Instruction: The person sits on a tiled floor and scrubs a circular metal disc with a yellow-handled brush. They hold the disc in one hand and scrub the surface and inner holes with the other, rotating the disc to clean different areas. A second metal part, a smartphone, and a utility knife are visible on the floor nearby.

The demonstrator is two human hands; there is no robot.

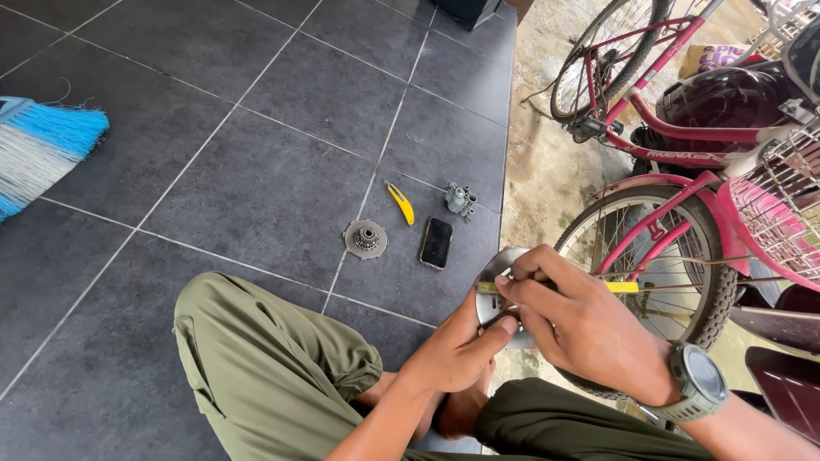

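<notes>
My left hand grips a round grey metal disc from below, thumb on its face. My right hand, a dark green watch on its wrist, pinches a thin yellow-handled tool and presses its tip against the disc's upper edge. Both hands hover over my crossed legs in olive trousers, just left of a bicycle wheel.
On the grey tiles lie a toothed metal gear, a black phone, a yellow tyre lever and a small metal part. A pink bicycle stands close at right. A blue broom lies at left.
</notes>
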